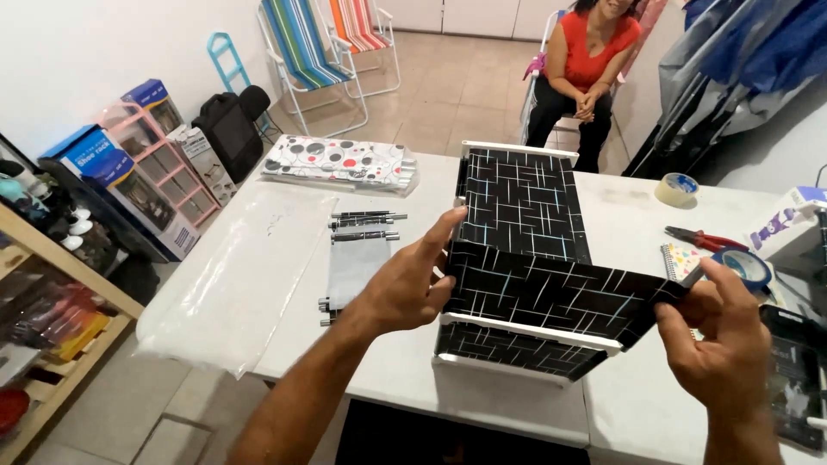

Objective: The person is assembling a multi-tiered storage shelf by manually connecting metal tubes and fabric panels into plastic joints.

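A small rack with white tubes and black fabric covered in pale line patterns [521, 207] stands on the white table [620, 215]. My left hand [405, 284] grips the left end of a black patterned fabric panel [551, 293] stretched across the rack's front. My right hand [715, 340] pinches the panel's right end. Both hands hold the panel taut just above the white front tube [530, 331].
Dark metal rods [366, 224] and a grey fabric piece [353, 271] lie left of the rack, next to a clear plastic sheet [237, 275] and a circle-patterned bundle [340, 162]. Tape rolls [677, 188], pliers [702, 238] and boxes sit right. A seated person [586, 69] faces the table.
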